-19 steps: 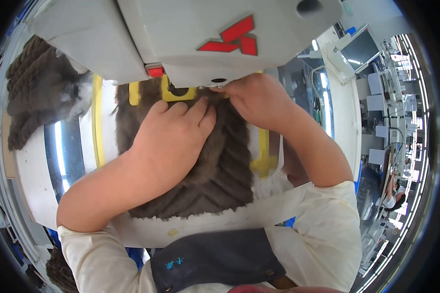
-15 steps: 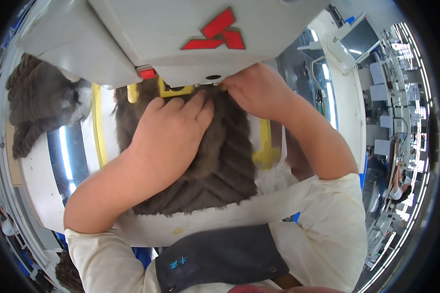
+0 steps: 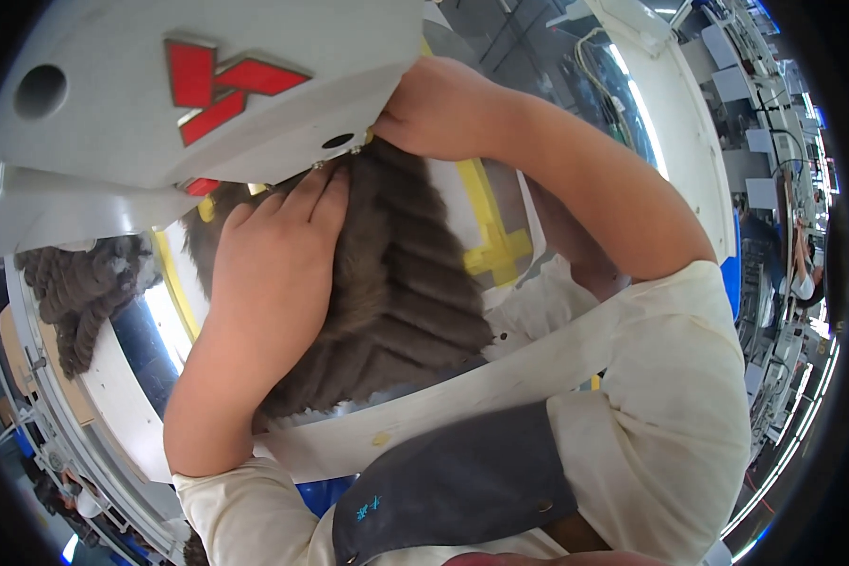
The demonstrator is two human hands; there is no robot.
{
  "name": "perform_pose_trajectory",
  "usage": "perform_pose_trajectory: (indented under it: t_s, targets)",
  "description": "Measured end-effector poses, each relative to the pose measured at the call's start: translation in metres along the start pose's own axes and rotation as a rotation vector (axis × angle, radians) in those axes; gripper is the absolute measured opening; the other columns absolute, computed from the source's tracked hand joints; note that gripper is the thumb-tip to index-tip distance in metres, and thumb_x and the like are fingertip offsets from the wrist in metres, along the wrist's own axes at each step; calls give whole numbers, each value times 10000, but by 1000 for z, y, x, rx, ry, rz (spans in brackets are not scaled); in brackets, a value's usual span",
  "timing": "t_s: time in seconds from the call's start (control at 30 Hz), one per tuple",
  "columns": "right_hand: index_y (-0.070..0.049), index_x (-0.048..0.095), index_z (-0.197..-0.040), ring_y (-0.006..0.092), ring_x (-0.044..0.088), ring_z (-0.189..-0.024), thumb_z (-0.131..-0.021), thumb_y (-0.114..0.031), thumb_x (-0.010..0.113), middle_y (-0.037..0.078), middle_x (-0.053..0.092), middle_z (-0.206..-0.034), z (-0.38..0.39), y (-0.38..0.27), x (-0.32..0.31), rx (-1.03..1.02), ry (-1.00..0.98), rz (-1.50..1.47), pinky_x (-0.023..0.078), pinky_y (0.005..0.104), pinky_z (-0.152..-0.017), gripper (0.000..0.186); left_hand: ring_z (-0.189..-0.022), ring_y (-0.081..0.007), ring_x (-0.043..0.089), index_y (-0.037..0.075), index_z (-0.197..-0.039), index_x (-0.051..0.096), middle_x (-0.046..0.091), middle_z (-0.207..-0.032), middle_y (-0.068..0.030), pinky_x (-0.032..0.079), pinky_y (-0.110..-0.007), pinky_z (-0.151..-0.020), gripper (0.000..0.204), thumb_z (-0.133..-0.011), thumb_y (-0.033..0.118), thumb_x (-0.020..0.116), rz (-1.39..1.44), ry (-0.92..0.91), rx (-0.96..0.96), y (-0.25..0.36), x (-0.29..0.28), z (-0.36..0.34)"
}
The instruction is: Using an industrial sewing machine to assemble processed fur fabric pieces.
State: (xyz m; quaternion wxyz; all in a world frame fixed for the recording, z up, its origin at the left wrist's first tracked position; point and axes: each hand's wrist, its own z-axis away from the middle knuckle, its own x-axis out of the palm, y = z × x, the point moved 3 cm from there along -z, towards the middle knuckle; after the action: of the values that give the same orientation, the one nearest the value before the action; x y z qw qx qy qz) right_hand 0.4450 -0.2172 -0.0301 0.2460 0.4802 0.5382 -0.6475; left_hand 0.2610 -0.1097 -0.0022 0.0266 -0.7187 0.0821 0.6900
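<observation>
Left hand [image 3: 274, 255] lies flat, fingers open, pressing the brown ribbed fabric [image 3: 396, 292] just below the sewing machine head [image 3: 208, 94]. Right hand [image 3: 443, 108] pinches the fabric edge beside that head; advisable to keep the fabric taut and fingers clear of the needle.

Big work hall w/ rows of tables [image 3: 759, 90] at the far right, bright light on them. A person [image 3: 802, 269] sits there, small & far off. Floor at bottom left looks dark, w/ blurry stuff.

Brown ribbed fabric [image 3: 396, 283]; white machine head [image 3: 208, 85], red emblem [image 3: 222, 85]; yellow tape [image 3: 495, 241].
</observation>
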Motion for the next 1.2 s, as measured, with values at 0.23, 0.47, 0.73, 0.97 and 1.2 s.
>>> perform_pose_trajectory:
  t_s: [0.23, 0.47, 0.73, 0.97, 1.2]
  targets:
    - [-145, 754, -1189, 355, 682, -1086, -903, -152, 555, 124, 741, -1166, 0, 2, -10, -17, -67, -108, 547, 456, -924, 349, -1099, -296, 672, -3, -1413, 569, 631, -1401, -150, 496, -402, -866, 556, -861, 22, 515, -8, -19, 20, 0, -3, -3]
    - [-96, 736, -1228, 293, 686, -1110, -906, -118, 569, 40, 712, -1309, 56, -11, 11, -279, 158, -146, 565, 424, -925, 363, -1204, -396, 617, -23, -1394, 549, 597, -1431, -201, 483, -470, -926, 587, -807, -37, 542, 63, -41, 8, 0, 1, -3]
    - [-100, 735, -1232, 235, 693, -1115, -922, -112, 547, 9, 710, -1310, 53, -19, 22, -255, 29, 6, 583, 390, -888, 362, -1254, -449, 571, -12, -1457, 498, 555, -1478, -230, 449, -502, -1030, 660, -801, -78, 514, 81, -98, -15, -4, 3, -8]
    - [-87, 738, -1215, 227, 690, -1130, -929, -115, 548, 15, 709, -1312, 51, -22, 21, -228, -33, 27, 580, 383, -896, 344, -1231, -480, 575, -17, -1455, 507, 537, -1499, -237, 454, -520, -1029, 656, -802, -77, 510, 89, -127, -7, -7, 4, -9]
    - [-73, 742, -1061, 300, 706, -998, -899, -103, 554, 76, 731, -1091, 52, -22, 26, -228, -16, -16, 588, 435, -814, 251, -1237, -472, 579, -20, -1445, 515, 524, -1517, -231, 471, -518, -1008, 687, -762, -89, 539, 112, -164, -19, -2, 0, -8]
